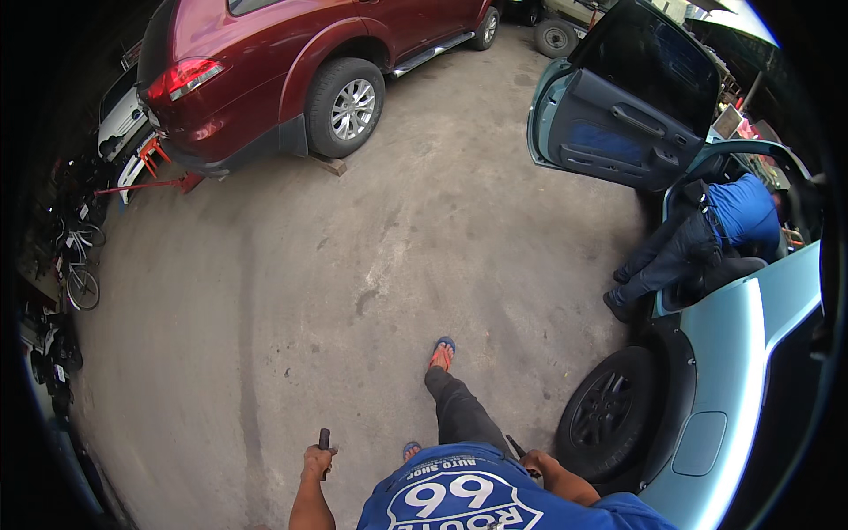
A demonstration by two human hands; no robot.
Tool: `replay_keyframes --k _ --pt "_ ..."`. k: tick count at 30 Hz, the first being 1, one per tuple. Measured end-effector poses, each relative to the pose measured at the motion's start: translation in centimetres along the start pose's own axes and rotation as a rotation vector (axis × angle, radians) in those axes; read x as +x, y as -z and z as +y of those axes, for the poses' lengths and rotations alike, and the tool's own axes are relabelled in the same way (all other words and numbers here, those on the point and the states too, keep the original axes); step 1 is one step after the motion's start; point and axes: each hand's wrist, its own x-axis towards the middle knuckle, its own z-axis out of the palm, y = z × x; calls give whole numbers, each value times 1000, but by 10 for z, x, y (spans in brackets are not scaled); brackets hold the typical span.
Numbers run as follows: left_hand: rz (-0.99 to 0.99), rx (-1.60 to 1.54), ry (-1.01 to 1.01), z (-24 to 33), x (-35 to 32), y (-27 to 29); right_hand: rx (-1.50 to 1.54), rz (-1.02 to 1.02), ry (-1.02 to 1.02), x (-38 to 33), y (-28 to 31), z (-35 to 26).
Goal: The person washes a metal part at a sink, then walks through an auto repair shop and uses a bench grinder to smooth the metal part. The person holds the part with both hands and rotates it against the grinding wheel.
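Observation:
My left hand (318, 462) is out to the left, low over the concrete floor, its fingers wrapped round a short dark cylindrical object (324, 438) that stands up out of the fist. The rest of that object is hidden in the hand. Close to my waist on the right, my right hand (535, 461) is closed on a slim dark bar-like tool (515, 446), whose tip points forward. Its kind cannot be made out. Beside my right arm is the rear wheel (609, 412) of a light teal vehicle (738, 389).
The teal vehicle's door (618, 128) hangs wide open on the right. A person (707, 221) in blue leans into the doorway. A dark red SUV (256, 79) stands ahead, a wooden block (329, 165) by its wheel and a red floor jack (181, 183) behind. A bicycle (82, 274) is far left.

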Motion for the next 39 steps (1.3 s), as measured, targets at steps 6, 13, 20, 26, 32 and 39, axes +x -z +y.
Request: replay_keyframes --k 6,13,20,26,32,39 --pt "12 -11 -26 285 79 49 70 -212 93 62 155 -158" --pt "-380 355 210 479 188 7 255 247 125 -13 476 -449" --pt "-436 324 273 751 321 13 539 219 83 -23 702 -652" --pt "-260 422 10 1135 409 51 464 -3 -24 8 807 -724" --pt "-139 251 -180 1481 453 16 1238 -16 441 56 925 -788" --pt "-311 515 -27 1735 438 -77 638 3 -53 77 1299 -917"
